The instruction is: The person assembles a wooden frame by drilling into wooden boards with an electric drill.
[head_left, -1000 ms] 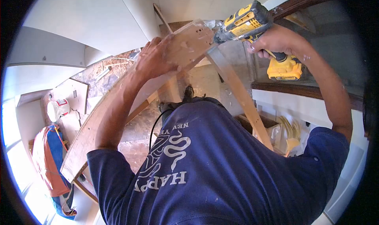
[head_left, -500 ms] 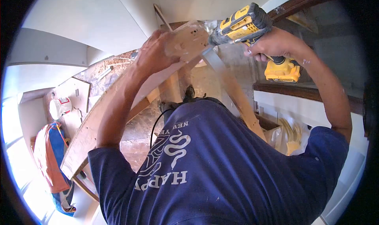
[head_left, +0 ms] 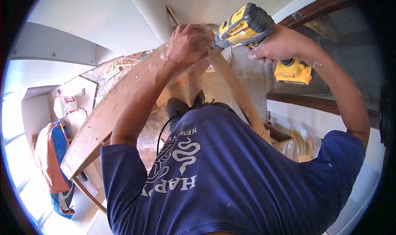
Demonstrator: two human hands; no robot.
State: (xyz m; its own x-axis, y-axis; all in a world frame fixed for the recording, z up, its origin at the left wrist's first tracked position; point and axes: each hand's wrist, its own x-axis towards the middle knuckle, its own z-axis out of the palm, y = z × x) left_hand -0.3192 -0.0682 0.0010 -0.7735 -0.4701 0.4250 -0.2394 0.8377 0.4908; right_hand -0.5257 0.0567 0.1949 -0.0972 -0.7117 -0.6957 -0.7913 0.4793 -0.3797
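Observation:
My right hand (head_left: 280, 45) is wrapped around the handle of a yellow and black cordless drill (head_left: 241, 29), its yellow battery (head_left: 293, 73) below the wrist. The drill's nose points left, close to the end of a long wooden board (head_left: 123, 88). My left hand (head_left: 189, 44) grips that end from above, its fingers close to the drill's nose. Whether a bit or screw touches the wood is hidden behind the fingers. A narrower wooden strip (head_left: 239, 92) slants from under the board's end down toward my body.
White panels (head_left: 90, 16) rise at the upper left. A white bucket (head_left: 65, 106) and an orange and blue bag (head_left: 51, 156) are at the left. On the right are a dark wooden frame (head_left: 321, 102) and a bundle of pale strips (head_left: 303, 142). A dark cable (head_left: 161, 132) hangs near my waist.
My left hand has moved right along the board, over its end and nearer the drill's nose. The drill has shifted slightly left, and more of the board's face shows.

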